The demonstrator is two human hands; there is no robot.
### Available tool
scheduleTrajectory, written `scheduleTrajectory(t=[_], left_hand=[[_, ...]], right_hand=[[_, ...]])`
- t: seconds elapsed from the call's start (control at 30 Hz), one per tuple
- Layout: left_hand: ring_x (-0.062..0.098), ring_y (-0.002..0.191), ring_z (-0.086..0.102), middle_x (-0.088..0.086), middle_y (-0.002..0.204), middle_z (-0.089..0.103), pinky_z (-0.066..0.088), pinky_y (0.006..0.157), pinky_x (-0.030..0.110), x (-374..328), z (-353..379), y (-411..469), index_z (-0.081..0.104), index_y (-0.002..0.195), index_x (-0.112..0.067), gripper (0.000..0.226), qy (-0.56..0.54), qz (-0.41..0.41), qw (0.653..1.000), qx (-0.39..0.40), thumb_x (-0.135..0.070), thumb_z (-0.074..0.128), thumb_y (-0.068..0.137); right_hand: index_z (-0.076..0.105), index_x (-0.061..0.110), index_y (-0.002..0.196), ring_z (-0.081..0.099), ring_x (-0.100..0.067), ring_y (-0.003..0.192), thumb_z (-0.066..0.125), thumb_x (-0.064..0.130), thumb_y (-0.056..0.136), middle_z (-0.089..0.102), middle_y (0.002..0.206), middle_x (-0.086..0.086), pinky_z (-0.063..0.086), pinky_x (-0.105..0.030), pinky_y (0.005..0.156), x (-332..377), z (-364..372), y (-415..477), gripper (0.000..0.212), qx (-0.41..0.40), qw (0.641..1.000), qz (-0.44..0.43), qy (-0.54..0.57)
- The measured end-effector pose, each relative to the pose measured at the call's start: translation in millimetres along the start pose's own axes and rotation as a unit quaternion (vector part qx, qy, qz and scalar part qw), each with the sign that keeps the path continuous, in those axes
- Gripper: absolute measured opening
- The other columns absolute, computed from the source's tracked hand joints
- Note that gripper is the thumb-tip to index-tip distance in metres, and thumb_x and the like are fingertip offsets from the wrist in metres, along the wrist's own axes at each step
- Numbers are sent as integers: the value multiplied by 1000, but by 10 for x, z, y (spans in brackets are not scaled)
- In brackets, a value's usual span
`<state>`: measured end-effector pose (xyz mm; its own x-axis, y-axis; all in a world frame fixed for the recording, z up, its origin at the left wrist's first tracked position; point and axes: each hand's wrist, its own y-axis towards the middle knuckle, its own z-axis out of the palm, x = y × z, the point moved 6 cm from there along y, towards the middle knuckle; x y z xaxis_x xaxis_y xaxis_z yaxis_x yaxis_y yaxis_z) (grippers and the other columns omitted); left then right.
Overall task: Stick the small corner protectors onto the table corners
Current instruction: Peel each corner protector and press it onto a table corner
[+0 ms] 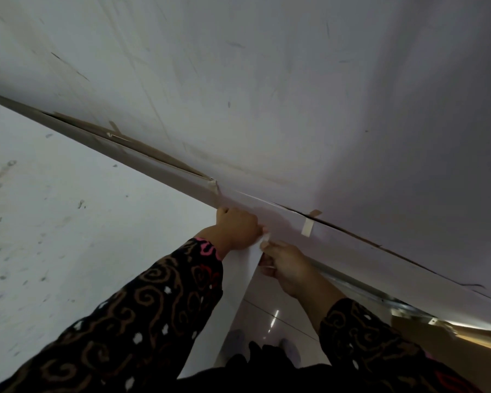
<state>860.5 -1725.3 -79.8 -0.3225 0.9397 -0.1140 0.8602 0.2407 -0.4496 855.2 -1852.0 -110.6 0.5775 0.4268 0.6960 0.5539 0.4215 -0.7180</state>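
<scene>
Corner protector (266,239) | my right hand (285,269) pinches it at the table edge (284,227), lining it up | left hand (238,228) grips that edge, likely steadying

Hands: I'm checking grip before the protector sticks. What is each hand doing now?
Left hand: fingers curled over the table edge, gripping it.
Right hand: pinching a small white piece.

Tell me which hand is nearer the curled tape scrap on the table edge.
Left. The left hand grips the table edge just below the curled tape scrap; the right hand sits farther down and right, pinching a small white piece.
</scene>
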Motion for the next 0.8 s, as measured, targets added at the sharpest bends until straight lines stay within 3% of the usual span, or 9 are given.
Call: scheduleTrajectory(t=[0.23, 0.33, 0.5, 0.6, 0.8], left_hand=[[32, 109, 54, 9, 112, 62, 31, 87, 42, 5, 45, 39, 62, 99, -12, 40, 21, 20, 999, 31, -40, 33, 96], [31, 108, 54, 9, 110, 62, 30, 83, 41, 6, 53, 43, 62, 99, -12, 37, 28, 25, 999, 28, -37, 35, 96], [30, 105, 56, 9, 109, 63, 32, 87, 39, 6, 20, 28, 61, 97, -12, 35, 11, 26, 999, 25, -34, 34, 98], [30, 105, 56, 10, 109, 63, 32, 90, 39, 17, 6, 20, 60, 94, -12, 34, -3, 22, 999, 30, -34, 34, 98], [29, 110, 54, 8, 115, 62, 31, 94, 38, 40, 23, -10, 61, 106, -15, 28, -25, 36, 999, 11, -28, 37, 97]], right_hand=[[59, 16, 74, 60, -23, 65, 50, 40, 95, 60, 63, -5, 44, -30, 68, 118, -13, 18, 32, -38, 998, 15, -52], [59, 20, 75, 56, -18, 63, 49, 35, 96, 58, 65, 0, 44, -32, 69, 98, 16, 22, 27, -23, 1000, 2, -22], [60, 21, 88, 56, -17, 75, 46, 20, 99, 63, 84, 1, 42, -34, 79, 44, 60, -27, 18, -5, 1000, -21, 16], [60, 20, 87, 56, -17, 77, 44, 17, 99, 63, 85, 0, 41, -35, 82, 28, 67, -36, 20, -8, 999, -26, 22], [59, 20, 89, 57, -19, 80, 45, 16, 99, 64, 89, -1, 43, -33, 75, 23, 75, -56, 18, -21, 999, -24, 17]])
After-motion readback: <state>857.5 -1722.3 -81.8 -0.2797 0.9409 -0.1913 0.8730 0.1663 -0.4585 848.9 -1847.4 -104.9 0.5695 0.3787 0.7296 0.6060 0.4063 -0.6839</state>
